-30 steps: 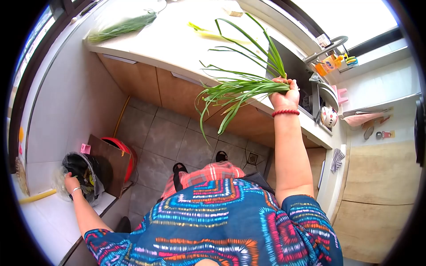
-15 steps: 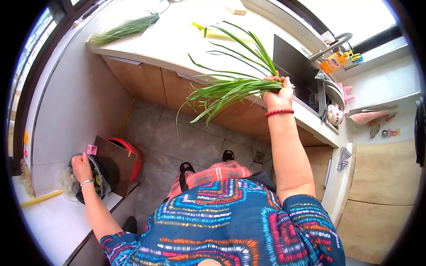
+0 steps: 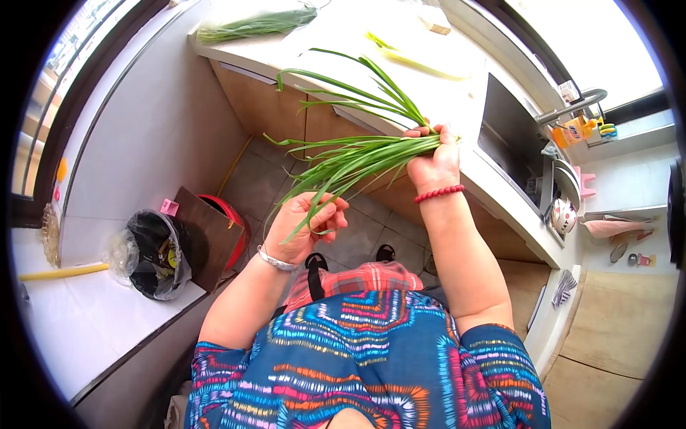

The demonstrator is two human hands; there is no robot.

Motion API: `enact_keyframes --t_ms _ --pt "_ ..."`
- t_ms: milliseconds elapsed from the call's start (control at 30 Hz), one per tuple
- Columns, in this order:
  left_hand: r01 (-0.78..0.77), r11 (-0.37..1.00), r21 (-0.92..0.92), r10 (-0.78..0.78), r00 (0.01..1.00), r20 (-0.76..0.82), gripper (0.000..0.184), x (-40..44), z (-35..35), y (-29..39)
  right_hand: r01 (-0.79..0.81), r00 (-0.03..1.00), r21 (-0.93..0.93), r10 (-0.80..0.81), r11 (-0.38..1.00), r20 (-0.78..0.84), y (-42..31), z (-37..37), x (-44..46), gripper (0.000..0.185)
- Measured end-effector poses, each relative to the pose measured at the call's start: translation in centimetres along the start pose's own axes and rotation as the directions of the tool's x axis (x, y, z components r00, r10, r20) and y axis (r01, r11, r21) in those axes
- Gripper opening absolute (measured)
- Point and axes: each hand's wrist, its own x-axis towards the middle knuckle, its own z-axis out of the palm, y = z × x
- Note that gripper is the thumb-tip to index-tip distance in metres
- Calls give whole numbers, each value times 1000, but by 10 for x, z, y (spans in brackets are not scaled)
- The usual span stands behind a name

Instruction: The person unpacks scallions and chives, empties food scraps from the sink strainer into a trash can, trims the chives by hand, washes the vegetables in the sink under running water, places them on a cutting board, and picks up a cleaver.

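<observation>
My right hand point(image 3: 434, 163), with a red bead bracelet on its wrist, is closed around the base of a bunch of garlic chives point(image 3: 364, 157). The long green leaves fan out to the left in two sprays, above the floor and the counter front. Under the lower spray is my left hand point(image 3: 307, 225), palm side up and wearing a silver bangle. Its fingers are curled, and leaf tips droop across it. Whether those fingers pinch a leaf is hidden.
A bin lined with a black bag point(image 3: 153, 254) stands at left beside a brown board point(image 3: 204, 243) and a red bucket point(image 3: 239, 232). On the white counter point(image 3: 343, 36) lie a bagged green bundle point(image 3: 261, 25) and pale stalks point(image 3: 414, 61). The sink point(image 3: 507, 136) is at right.
My left hand has left the bin bag and come up and right to the leaf tips. My right hand still holds the bunch, drawn slightly left. The view has shifted.
</observation>
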Motion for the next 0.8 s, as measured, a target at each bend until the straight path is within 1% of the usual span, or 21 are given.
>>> enact_keyframes --t_ms 33,100,233,267,300,333,367,400,433,467,500,533,567,600,633,667,700,767,800 --pt "0 1000 1 0 1000 -3 22 0 1 0 -11 1000 -4 11 1000 16 2 0 -1 20" --pt "8 999 -47 -11 998 -64 18 -1 3 2 -10 1000 -17 10 1000 15 3 0 -2 20" --pt "-49 998 -26 48 998 -44 18 -2 -7 -11 -17 1000 -51 17 999 6 4 -2 -2 20" --pt "-161 979 127 171 983 -73 18 0 -11 -17 -19 999 -55 21 998 31 4 -3 -1 20" --pt "-259 924 280 293 952 -85 18 0 -13 -20 -27 999 -58 29 998 35 3 -4 0 20" --pt "-206 881 426 280 953 -118 19 -2 -16 -20 -36 998 -30 37 999 40 3 -4 1 20" --pt "-207 880 427 289 948 -135 19 -3 -21 -20 -51 998 -4 51 999 46 4 -4 2 20" --pt "-268 734 624 433 892 -127 19 -4 -28 -21 -49 999 7 49 999 21 3 1 0 19" --pt "-282 543 791 563 821 -94 21 -7 -35 -20 -64 997 28 62 998 41 -1 -1 7 20" --pt "-157 739 655 399 886 -237 19 -14 -49 -11 -122 988 18 120 992 102 -8 -4 12 20" --pt "-197 911 361 335 866 -372 15 -18 -64 -8 -74 992 3 73 997 105 -15 -9 24 21" --pt "-306 928 214 369 834 -410 14 -25 -82 -3 -57 992 16 55 998 111 -20 -4 17 23" --pt "-417 906 69 402 800 -446 14 -35 -101 4 -52 990 16 50 999 130 -31 -11 28 24" --pt "-479 874 85 457 749 -480 14 -47 -119 11 -39 990 26 35 999 134 -40 -14 31 25" --pt "-538 836 105 510 693 -510 15 -60 -135 18 28 992 -14 -26 1000 126 -48 -17 32 27" --pt "-604 788 121 557 615 -558 17 -73 -145 25 34 990 -27 -30 999 135 -58 -21 34 29" --pt "-631 749 202 607 531 -591 21 -86 -159 31 60 993 -57 -54 997 108 -69 -28 41 29" --pt "-646 691 325 658 374 -654 23 -111 -170 45 90 987 -55 -82 994 136 -90 -45 50 30" --pt "-627 643 439 702 255 -664 23 -122 -177 50 109 985 -52 -101 993 139 -98 -49 51 29"
